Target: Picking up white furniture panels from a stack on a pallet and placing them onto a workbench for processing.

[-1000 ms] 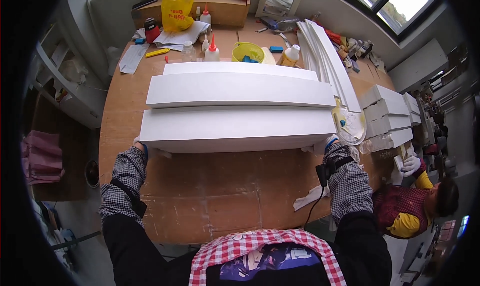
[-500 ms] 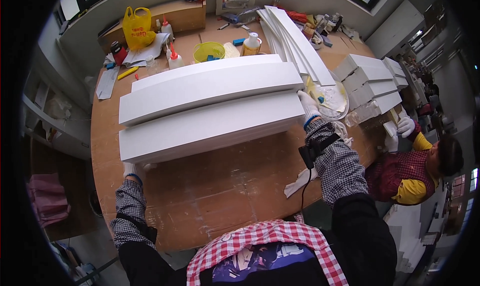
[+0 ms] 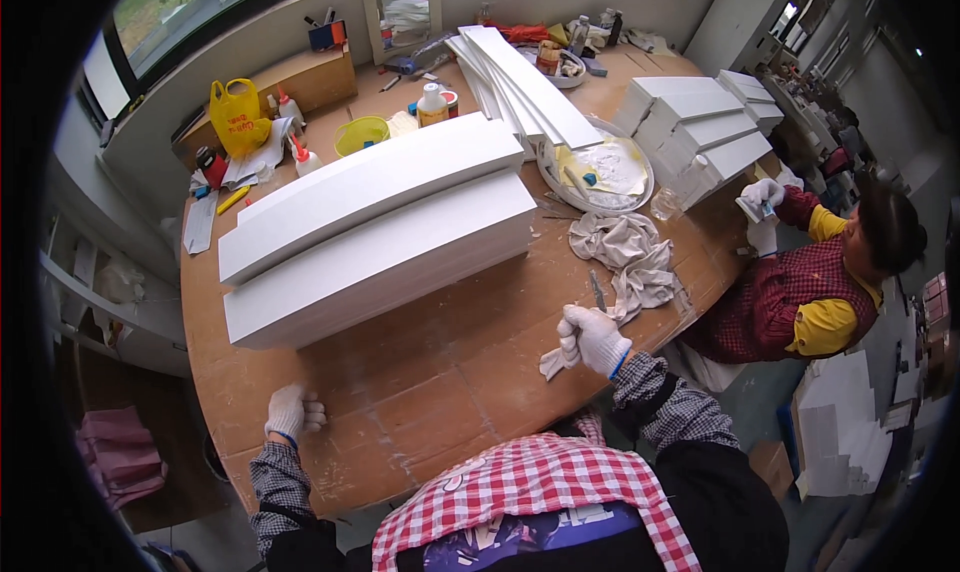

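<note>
While both gloved hands rest on the brown worktable (image 3: 430,392), two long white boxes (image 3: 380,227) are seen lying side by side at about eleven o'clock from the table's middle, well apart from either hand. The left hand (image 3: 292,412), at seven o'clock, is laid on the bare tabletop with its fingers curled loosely and nothing held in it. The right hand (image 3: 592,338), at four o'clock, is closed lightly over a small white scrap (image 3: 553,362) lying on the table; whether the scrap is truly pinched cannot be told. Just beyond that hand, a slim grey tool (image 3: 597,292) is seen beside one crumpled grey cloth (image 3: 628,257). At one o'clock one round basin (image 3: 600,170) of white paste is set, and behind it a fan of long white panels (image 3: 520,87), too overlapped to be counted. At two o'clock a stack of about four shorter white boxes (image 3: 695,132) is placed. Toward eleven o'clock one yellow plastic bag (image 3: 235,114) with red print, one yellow bowl (image 3: 362,135) and three white squeeze bottles with red tips are gathered, the nearest bottle (image 3: 304,158) beside the bowl. At three o'clock a co-worker (image 3: 810,292) in white gloves is seated, a small object held between the hands.
</note>
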The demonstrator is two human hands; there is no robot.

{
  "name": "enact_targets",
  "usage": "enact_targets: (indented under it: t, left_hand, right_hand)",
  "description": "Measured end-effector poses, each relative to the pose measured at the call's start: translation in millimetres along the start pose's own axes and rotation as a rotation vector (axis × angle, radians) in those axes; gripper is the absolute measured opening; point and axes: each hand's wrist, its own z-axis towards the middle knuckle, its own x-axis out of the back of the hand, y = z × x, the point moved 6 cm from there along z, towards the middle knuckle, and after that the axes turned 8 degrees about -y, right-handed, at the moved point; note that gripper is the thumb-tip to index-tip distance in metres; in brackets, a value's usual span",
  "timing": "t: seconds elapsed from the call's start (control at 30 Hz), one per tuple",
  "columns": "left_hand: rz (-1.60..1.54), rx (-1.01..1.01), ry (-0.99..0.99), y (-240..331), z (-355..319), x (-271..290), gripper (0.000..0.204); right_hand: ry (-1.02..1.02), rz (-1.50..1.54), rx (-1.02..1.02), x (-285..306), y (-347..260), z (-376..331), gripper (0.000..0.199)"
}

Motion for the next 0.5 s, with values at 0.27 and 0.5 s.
enact_targets:
  t: [0.27,0.5]
  left_hand:
    - [-0.058,-0.255,-0.463,-37.0,-60.2,-204.8,0.034]
    - [0.441,-0.27,-0.637,-39.3,-120.2,-368.8,0.033]
  right_hand:
    - [-0.17,-0.261,-0.109,23.1,24.3,-65.2,0.044]
    - [0.162,-0.282,-0.185,193.1,92.3,-170.1,0.038]
